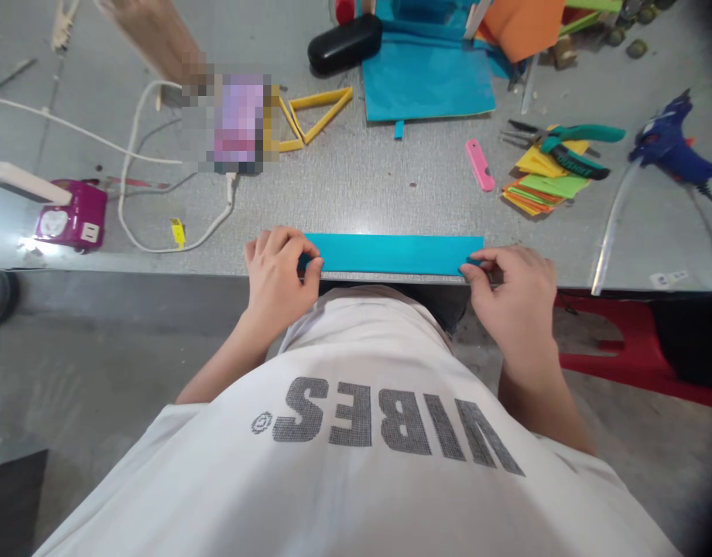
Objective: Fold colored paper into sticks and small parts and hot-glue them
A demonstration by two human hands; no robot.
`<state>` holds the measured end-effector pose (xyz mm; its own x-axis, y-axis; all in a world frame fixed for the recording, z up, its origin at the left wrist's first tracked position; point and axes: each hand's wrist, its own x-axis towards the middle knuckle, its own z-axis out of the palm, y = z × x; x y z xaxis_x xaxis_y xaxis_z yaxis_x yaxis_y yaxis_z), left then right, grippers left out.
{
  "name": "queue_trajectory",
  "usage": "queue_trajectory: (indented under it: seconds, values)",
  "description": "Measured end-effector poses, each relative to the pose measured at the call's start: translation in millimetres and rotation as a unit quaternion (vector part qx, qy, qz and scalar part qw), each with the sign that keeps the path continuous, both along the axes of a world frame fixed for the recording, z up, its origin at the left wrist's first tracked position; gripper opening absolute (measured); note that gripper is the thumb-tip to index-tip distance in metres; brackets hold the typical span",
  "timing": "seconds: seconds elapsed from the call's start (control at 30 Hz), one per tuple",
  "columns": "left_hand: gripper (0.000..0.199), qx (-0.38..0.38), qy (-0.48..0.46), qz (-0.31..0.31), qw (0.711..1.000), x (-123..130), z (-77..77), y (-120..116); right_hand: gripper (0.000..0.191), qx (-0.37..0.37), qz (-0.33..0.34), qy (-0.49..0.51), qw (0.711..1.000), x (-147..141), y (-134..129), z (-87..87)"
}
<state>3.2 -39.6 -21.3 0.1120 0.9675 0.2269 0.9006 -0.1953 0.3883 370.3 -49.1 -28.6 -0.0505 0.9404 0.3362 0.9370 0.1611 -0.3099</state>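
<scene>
At nine o'clock sits the magenta lamp [71, 215]. Nearer centre, the left hand [283, 267] pinches the blue strip's [394, 254] nine-o'clock end, fingers curled nearly closed; the strip lies along the bench's [356, 189] six-o'clock edge. The right hand [510, 290] pinches its three-o'clock end, likewise nearly closed.

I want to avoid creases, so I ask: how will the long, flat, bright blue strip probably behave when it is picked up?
The long, flat, bright blue strip looks thin, so it is probably light. Being long and narrow, it may sag between the left hand and the right hand. It lies flat, so rolling seems unlikely.
</scene>
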Motion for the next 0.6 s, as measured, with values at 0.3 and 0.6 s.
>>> queue_trajectory:
  seconds: [0.3,0.6]
  values:
    - [0.014,0.013,0.016,-0.005,1.0,1,-2.4,-2,0.051,0.075,0.337,-0.084,0.935,-72,-7,-26.2]
    - [0.041,0.081,-0.036,-0.14,0.986,17,-37.6,-20,0.048,0.078,0.412,-0.075,0.905,-116,15,-32.3]
